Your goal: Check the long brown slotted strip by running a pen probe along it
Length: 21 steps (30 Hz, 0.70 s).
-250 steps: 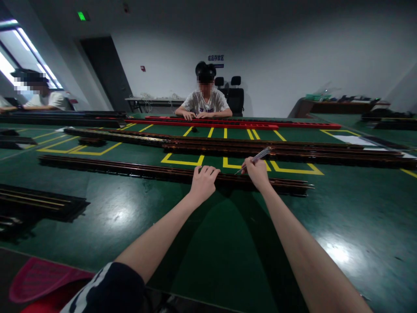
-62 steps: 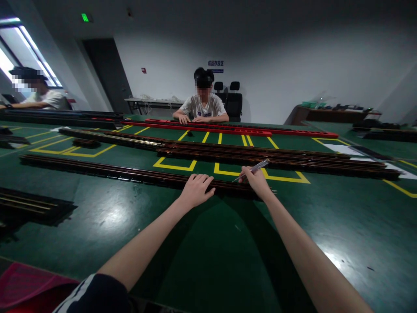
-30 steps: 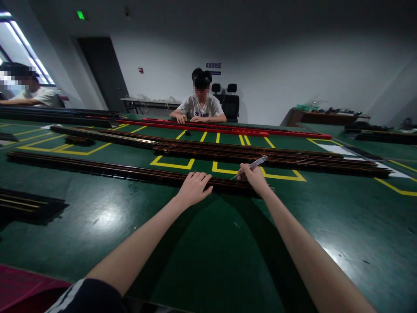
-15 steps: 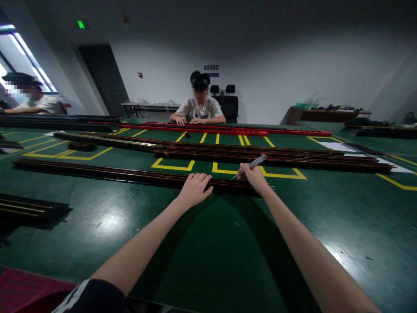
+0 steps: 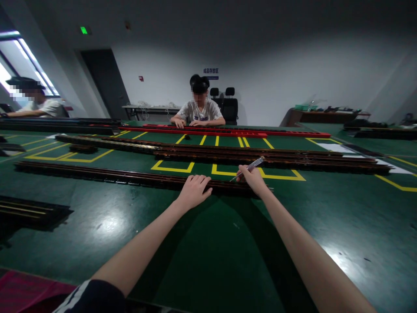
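Observation:
A long dark rail [image 5: 107,175] with brown strips lies across the green table [image 5: 228,256] in front of me. My left hand [image 5: 194,190] rests on the rail, fingers curled over its top edge. My right hand [image 5: 252,178] sits on the rail a little to the right and pinches a thin clear-handled screwdriver [image 5: 250,166], its tip pointing down-left at the rail and its handle slanting up to the right.
More dark rails [image 5: 267,156] lie further back over yellow floor-style markings [image 5: 260,174]. A person [image 5: 199,111] sits opposite at long red rails [image 5: 228,130]; another person [image 5: 32,104] sits far left. A black rail stack [image 5: 29,213] lies at left, red cloth [image 5: 29,295] near my lap.
The nearest rail has slid to the left compared with the oldest frame, so its right end now lies close to my right hand. Both hands keep their hold; the view shifts slightly.

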Each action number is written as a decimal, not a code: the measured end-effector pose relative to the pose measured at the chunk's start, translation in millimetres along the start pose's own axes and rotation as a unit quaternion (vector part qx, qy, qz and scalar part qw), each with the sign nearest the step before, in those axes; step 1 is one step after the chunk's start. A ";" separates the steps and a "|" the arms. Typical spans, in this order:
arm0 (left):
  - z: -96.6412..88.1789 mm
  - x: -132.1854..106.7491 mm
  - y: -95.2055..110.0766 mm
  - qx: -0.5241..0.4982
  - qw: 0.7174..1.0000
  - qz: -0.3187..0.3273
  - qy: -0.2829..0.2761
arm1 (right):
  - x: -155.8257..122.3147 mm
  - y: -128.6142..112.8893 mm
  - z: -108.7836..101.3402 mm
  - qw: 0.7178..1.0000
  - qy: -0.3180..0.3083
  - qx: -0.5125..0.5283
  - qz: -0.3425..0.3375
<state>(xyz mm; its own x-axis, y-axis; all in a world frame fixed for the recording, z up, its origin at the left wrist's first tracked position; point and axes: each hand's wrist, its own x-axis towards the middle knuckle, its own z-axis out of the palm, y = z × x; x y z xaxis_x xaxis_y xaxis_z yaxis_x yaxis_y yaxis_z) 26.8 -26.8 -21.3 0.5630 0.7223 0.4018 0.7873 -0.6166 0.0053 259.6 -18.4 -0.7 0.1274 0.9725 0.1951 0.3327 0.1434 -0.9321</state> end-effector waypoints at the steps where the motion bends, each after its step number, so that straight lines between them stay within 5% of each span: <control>1: -0.1 0.0 0.1 -0.002 1.000 0.000 0.000 | 0.0 0.3 -0.2 1.000 0.000 0.000 -0.002; 21: 0.5 -0.6 -0.1 0.001 1.000 -0.004 -0.005 | 4.5 8.0 -1.7 0.998 0.032 0.048 0.002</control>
<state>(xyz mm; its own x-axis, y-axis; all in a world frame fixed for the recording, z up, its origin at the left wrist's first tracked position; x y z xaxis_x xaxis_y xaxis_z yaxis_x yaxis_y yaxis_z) 26.5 -27.0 -22.0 0.5587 0.7309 0.3920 0.7925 -0.6098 0.0075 264.4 -13.3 -6.8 0.1892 0.9599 0.2067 0.2413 0.1586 -0.9574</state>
